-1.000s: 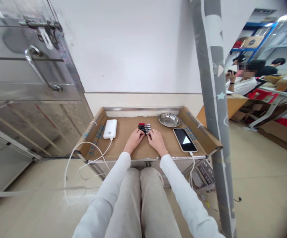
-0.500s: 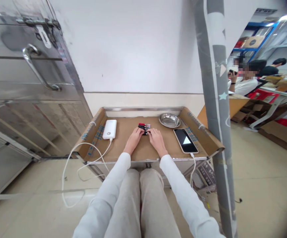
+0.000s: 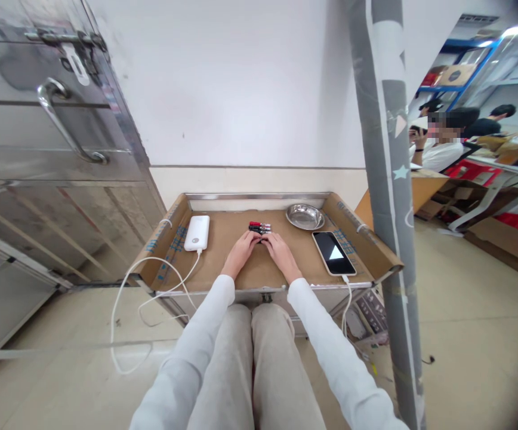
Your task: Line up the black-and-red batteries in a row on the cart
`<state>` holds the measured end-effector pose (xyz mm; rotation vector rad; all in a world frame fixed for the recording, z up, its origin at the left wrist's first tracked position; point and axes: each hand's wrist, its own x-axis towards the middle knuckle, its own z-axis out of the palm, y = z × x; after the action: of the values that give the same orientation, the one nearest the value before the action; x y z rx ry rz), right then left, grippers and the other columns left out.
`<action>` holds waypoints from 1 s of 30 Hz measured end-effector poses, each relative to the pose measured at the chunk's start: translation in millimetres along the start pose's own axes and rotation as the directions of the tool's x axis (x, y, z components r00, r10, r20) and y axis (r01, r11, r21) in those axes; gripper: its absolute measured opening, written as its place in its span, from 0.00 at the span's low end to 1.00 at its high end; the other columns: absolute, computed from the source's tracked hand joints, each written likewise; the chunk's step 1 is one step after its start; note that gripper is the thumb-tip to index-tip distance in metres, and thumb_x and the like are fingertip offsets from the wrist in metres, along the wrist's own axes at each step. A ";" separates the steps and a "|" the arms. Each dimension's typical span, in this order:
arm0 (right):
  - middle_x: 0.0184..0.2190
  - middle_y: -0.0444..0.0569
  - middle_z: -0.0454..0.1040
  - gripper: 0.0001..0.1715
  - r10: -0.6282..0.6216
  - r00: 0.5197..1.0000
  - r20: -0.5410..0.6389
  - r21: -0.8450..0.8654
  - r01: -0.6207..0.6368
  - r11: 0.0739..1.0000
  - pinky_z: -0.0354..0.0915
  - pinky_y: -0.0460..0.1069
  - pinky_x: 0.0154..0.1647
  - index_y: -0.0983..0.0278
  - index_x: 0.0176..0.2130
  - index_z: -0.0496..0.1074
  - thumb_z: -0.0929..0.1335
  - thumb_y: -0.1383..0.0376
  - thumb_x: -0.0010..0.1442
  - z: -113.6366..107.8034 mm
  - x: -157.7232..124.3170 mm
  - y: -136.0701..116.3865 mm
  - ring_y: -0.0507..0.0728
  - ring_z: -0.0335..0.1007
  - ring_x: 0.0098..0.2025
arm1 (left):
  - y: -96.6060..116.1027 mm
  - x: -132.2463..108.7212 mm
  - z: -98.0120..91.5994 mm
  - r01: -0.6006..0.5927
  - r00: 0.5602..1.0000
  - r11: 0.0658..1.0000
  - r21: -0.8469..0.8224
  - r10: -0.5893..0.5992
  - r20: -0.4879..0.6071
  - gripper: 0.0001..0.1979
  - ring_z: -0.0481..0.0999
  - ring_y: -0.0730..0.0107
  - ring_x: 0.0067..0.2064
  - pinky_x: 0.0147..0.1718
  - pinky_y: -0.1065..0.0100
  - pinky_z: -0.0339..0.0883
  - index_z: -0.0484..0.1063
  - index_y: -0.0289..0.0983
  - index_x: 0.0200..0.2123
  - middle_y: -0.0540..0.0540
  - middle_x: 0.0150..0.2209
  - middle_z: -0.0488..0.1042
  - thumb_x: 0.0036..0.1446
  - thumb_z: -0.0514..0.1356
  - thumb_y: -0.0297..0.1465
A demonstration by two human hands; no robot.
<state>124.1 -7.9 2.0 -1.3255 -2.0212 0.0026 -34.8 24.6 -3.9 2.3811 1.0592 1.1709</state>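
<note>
Marker pens (image 3: 259, 226): mid-counter, side by side in a row, red at the far end, black nearer; near end hidden by hands.
Left hand (image 3: 242, 249): fingers bent over the near side of the row, tips touching there; can't tell if pinching or only pressing.
Right hand (image 3: 279, 249): mirrors left, fingertips just beside the left ones; grip also can't be told.
Counter (image 3: 259, 270): lined with brown cardboard, raised flaps left and right, metal rail at back.
Steel dish (image 3: 305, 217): back right, near the phone, apart from pens.
Phone (image 3: 334, 253): right side, screen up and dark with a bright reflection, white cable plugged in.
Power bank (image 3: 197, 233): left side, white, cabled; lead loops over the left front corner.
In the way: only the hands at the pens; other items clear of them.
Wrapped pole (image 3: 388, 173): right of counter, grey with star prints.
Writing: blue print on cardboard flaps, unreadable; pen lettering too small; no brand legible.
</note>
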 end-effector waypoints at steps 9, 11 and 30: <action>0.39 0.52 0.71 0.15 0.134 0.985 -0.107 -0.045 -0.139 0.989 0.62 0.51 0.47 0.63 0.44 0.71 0.58 0.64 0.66 -1.2 -3.0 4.3 0.57 0.66 0.42 | -0.1 1.3 0.1 -0.029 0.998 0.998 0.049 0.026 0.060 0.11 0.71 0.66 0.49 0.50 0.62 0.63 0.68 0.39 0.46 0.44 0.46 0.73 0.61 0.52 0.28; 0.39 0.52 0.71 0.16 0.183 0.970 -0.159 -0.043 -0.192 0.980 0.62 0.51 0.46 0.63 0.44 0.71 0.58 0.64 0.66 -1.5 -4.3 6.9 0.57 0.65 0.43 | -2.9 2.3 0.6 -0.075 0.992 0.994 0.079 0.066 0.109 0.10 0.70 0.65 0.47 0.50 0.60 0.63 0.70 0.39 0.44 0.45 0.44 0.73 0.60 0.55 0.30; 0.51 0.49 0.71 0.24 0.050 0.997 -0.056 0.098 -0.045 0.994 0.63 0.51 0.52 0.58 0.59 0.61 0.57 0.67 0.64 -3.8 -4.5 1.4 0.55 0.67 0.51 | 4.5 -0.1 -4.5 -0.019 1.000 0.922 0.387 0.025 -0.011 0.12 0.68 0.62 0.43 0.44 0.61 0.59 0.70 0.40 0.44 0.44 0.41 0.72 0.63 0.50 0.35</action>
<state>128.3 -12.2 1.9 -1.2979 -1.9163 0.0820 -36.2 21.1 1.3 2.6849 1.3834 1.0687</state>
